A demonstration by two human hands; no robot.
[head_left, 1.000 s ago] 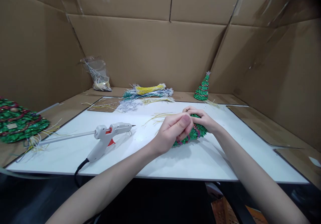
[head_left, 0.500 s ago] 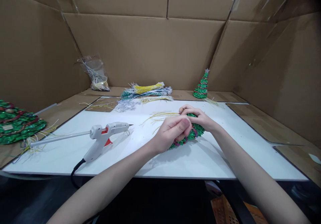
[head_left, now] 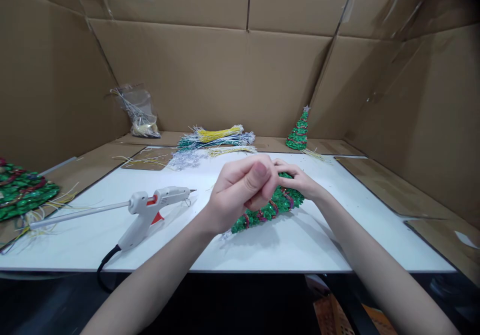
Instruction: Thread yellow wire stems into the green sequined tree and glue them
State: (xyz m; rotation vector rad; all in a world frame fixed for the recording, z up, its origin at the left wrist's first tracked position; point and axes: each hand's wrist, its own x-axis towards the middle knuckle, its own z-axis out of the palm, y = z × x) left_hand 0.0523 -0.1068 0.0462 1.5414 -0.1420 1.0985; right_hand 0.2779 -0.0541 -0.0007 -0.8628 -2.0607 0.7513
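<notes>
A green tinsel tree [head_left: 272,210] with red and purple garland lies on its side on the white board, its tip toward the lower left. My right hand [head_left: 294,179] is wrapped over the tree's wide end and grips it. Above the tree's middle, my left hand [head_left: 243,187] is closed, thumb pressed on the curled fingers; whatever it pinches is too small or hidden to name. The left hand covers part of the tree and the area behind it.
A white glue gun [head_left: 146,212] lies on the left of the white board [head_left: 322,255]. Wire bundles [head_left: 221,137], silvery pieces [head_left: 187,160] and a plastic bag [head_left: 138,112] are at the back. Other trees stand back right [head_left: 298,132] and lie far left [head_left: 26,190].
My left hand has moved left and toward the camera, uncovering more of the tree. The right hand stays on the tree's wide end. The whole view has shifted slightly.
</notes>
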